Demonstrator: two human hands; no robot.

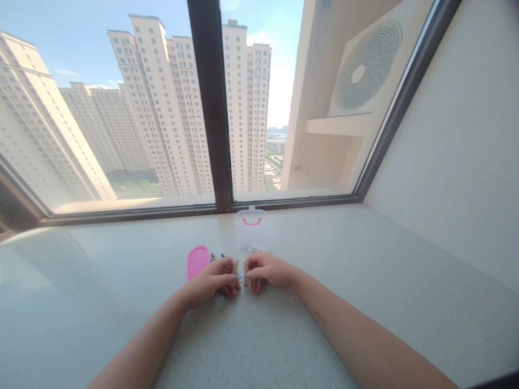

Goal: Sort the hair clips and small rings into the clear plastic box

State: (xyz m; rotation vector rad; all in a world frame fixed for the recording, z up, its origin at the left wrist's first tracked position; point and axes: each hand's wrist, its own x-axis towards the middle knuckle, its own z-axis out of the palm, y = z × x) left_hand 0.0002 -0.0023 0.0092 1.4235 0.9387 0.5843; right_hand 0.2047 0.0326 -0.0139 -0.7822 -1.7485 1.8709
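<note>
My left hand [222,278] is closed, with thumb and fingers pinching a thin tan strip [235,267] held on end; it looks like wood. A few centimetres to the right, my right hand [263,271] pinches a similar thin tan strip [245,268]. The two strips face each other across a narrow gap and do not touch. Something small and shiny, perhaps wire, shows in the gap by my left fingertips, too small to make out. Small dark objects [213,257] lie just behind my left hand, partly hidden by it.
A pink oval lid or tray [198,262] lies left of my left hand. Behind both hands stands a clear plastic box [252,232] with a pink handle, small pale items at its base. The pale speckled sill [121,270] meets a window frame [217,135] and a white wall [458,151].
</note>
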